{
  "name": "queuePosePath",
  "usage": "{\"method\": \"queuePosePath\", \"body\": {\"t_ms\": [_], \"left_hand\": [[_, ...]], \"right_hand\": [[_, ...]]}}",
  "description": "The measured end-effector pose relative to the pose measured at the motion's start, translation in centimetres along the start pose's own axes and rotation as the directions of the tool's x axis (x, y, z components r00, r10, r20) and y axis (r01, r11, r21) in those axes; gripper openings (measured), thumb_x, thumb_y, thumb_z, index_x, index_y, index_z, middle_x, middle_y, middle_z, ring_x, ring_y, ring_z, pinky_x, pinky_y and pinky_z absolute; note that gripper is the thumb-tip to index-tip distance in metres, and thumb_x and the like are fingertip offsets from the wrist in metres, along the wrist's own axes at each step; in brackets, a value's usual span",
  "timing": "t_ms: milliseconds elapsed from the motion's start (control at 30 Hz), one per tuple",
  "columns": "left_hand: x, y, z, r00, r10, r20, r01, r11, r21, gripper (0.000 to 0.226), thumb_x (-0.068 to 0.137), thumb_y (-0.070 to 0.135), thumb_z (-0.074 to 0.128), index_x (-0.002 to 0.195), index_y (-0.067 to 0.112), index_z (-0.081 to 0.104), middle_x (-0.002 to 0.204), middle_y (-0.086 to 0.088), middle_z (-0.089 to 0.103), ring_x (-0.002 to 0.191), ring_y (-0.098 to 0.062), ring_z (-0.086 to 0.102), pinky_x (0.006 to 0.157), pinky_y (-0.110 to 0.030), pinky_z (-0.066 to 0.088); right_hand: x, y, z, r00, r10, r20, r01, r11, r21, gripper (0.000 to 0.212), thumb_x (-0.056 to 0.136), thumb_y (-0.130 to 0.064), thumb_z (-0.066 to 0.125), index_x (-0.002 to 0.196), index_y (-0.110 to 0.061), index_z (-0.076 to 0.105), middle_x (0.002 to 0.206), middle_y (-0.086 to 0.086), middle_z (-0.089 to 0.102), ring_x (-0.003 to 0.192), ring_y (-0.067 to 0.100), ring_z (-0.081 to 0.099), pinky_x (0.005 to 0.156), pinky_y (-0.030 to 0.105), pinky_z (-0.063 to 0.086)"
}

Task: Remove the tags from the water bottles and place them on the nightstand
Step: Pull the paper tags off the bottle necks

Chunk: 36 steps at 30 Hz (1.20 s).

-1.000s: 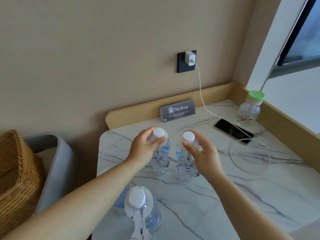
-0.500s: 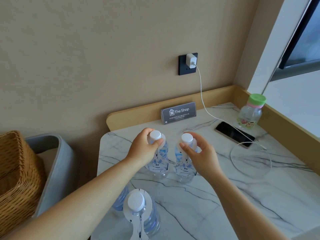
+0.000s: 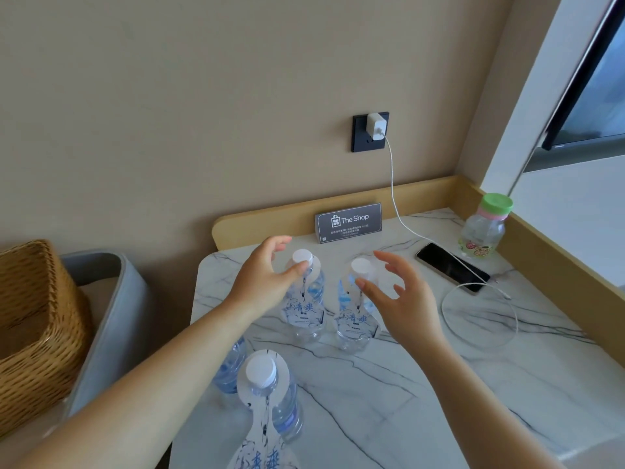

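This looks like a hotel room: a marble nightstand [image 3: 439,384] with a wooden rim fills a wall corner. A "The Shop" card [image 3: 350,222] stands at its back edge, near tagged bottles [image 3: 309,328]. A wicker basket [image 3: 30,316] sits beside it.

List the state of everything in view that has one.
Back left bottle, capped, tag on.
Back right bottle, capped, tag on.
Near bottle, capped, tag on.
Half-hidden bottle, cap out of sight.
Green-lidded bottle, closed.
Phone, screen dark.
Charger, plugged into the wall socket.
Left hand, grip open.
Right hand, grip open.
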<state>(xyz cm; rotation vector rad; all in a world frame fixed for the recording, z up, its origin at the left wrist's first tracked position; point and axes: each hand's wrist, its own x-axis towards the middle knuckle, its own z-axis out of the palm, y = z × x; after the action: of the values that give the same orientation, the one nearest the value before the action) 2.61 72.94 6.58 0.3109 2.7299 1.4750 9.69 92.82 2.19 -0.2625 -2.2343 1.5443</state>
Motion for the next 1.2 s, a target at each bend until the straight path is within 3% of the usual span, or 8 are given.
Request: {"method": "queuePosePath", "body": {"t_ms": [167, 367, 567, 667, 800, 933, 1067, 1200], "left_hand": [[-2.8, 0.5, -2.4, 0.998, 0.062, 0.007, -0.062, 0.997, -0.048, 0.033, 0.087, 0.031, 0.066, 0.118, 0.031, 0.056, 0.121, 0.015, 0.058, 0.116, -0.004, 0.052, 0.094, -0.022, 0.037], [-7.1, 0.6, -4.4, 0.991, 0.125, 0.058, -0.115, 0.982, -0.152, 0.014, 0.087, 0.028, 0.064, 0.097, 0.038, 0.062, 0.099, 0.034, 0.064, 0.1, 0.009, 0.06, 0.087, -0.013, 0.043], [-11.2, -1.7, -6.0, 0.988, 0.121, 0.091, -0.103, 0.978, -0.182, 0.017, 0.088, 0.032, 0.063, 0.104, 0.037, 0.062, 0.111, 0.022, 0.065, 0.104, 0.01, 0.058, 0.086, -0.01, 0.043], [-13.7, -3.9, -6.5, 0.99, 0.109, 0.089, -0.092, 0.98, -0.177, 0.017, 0.088, 0.036, 0.062, 0.102, 0.044, 0.061, 0.111, 0.032, 0.061, 0.107, 0.016, 0.053, 0.08, -0.001, 0.04], [-15.7, -6.6, -6.1, 0.992, 0.068, 0.104, -0.044, 0.976, -0.214, 0.022, 0.088, 0.035, 0.062, 0.106, 0.047, 0.058, 0.117, 0.028, 0.06, 0.114, 0.01, 0.052, 0.09, -0.012, 0.042], [-16.3, -8.0, -6.2, 0.99, 0.045, 0.134, -0.01, 0.966, -0.257, 0.029, 0.089, 0.032, 0.062, 0.116, 0.041, 0.056, 0.121, 0.024, 0.057, 0.116, 0.007, 0.052, 0.081, -0.005, 0.042], [-16.6, -8.8, -6.3, 0.988, 0.036, 0.151, 0.01, 0.957, -0.288, 0.029, 0.091, 0.028, 0.061, 0.118, 0.036, 0.056, 0.121, 0.023, 0.057, 0.115, 0.005, 0.053, 0.082, -0.007, 0.042], [-17.0, -9.1, -5.4, 0.977, 0.062, 0.204, -0.002, 0.959, -0.283, 0.034, 0.093, 0.027, 0.058, 0.125, 0.036, 0.052, 0.125, 0.025, 0.051, 0.116, 0.007, 0.049, 0.076, 0.003, 0.038]], "right_hand": [[-1.9, -1.8, -0.6, 0.984, -0.177, -0.025, 0.176, 0.984, -0.039, 0.035, 0.076, -0.029, 0.074, 0.108, -0.032, 0.06, 0.115, -0.019, 0.056, 0.108, -0.009, 0.05, 0.088, 0.012, 0.038], [-6.1, -4.5, 1.2, 0.986, -0.067, 0.152, 0.056, 0.996, 0.075, 0.028, 0.077, -0.031, 0.074, 0.103, -0.034, 0.064, 0.099, -0.021, 0.064, 0.098, -0.005, 0.057, 0.082, 0.019, 0.05], [-10.4, -5.5, 3.7, 0.946, 0.051, 0.319, -0.051, 0.999, -0.009, 0.032, 0.078, -0.046, 0.067, 0.107, -0.038, 0.059, 0.104, -0.022, 0.063, 0.098, -0.004, 0.059, 0.072, 0.009, 0.047], [-11.6, -5.9, 4.5, 0.948, 0.085, 0.308, -0.066, 0.995, -0.072, 0.035, 0.078, -0.047, 0.067, 0.11, -0.037, 0.058, 0.108, -0.022, 0.061, 0.101, -0.005, 0.056, 0.069, 0.008, 0.045], [-12.3, -6.6, 5.6, 0.961, 0.092, 0.262, -0.052, 0.987, -0.155, 0.04, 0.076, -0.048, 0.069, 0.111, -0.04, 0.054, 0.108, -0.025, 0.055, 0.098, -0.009, 0.052, 0.063, 0.004, 0.042], [-12.3, -7.1, 7.0, 0.971, 0.066, 0.23, -0.001, 0.962, -0.272, 0.057, 0.072, -0.053, 0.07, 0.123, -0.034, 0.052, 0.113, -0.022, 0.052, 0.097, -0.002, 0.051, 0.077, 0.014, 0.04], [-12.6, -7.1, 7.9, 0.977, 0.045, 0.206, 0.031, 0.935, -0.353, 0.065, 0.067, -0.054, 0.075, 0.124, -0.032, 0.052, 0.111, -0.022, 0.048, 0.089, -0.007, 0.046, 0.067, 0.003, 0.031], [-13.2, -6.9, 8.3, 0.986, 0.054, 0.161, 0.009, 0.929, -0.369, 0.071, 0.063, -0.052, 0.079, 0.125, -0.031, 0.051, 0.114, -0.019, 0.049, 0.09, -0.006, 0.047, 0.065, 0.0, 0.031]]}}
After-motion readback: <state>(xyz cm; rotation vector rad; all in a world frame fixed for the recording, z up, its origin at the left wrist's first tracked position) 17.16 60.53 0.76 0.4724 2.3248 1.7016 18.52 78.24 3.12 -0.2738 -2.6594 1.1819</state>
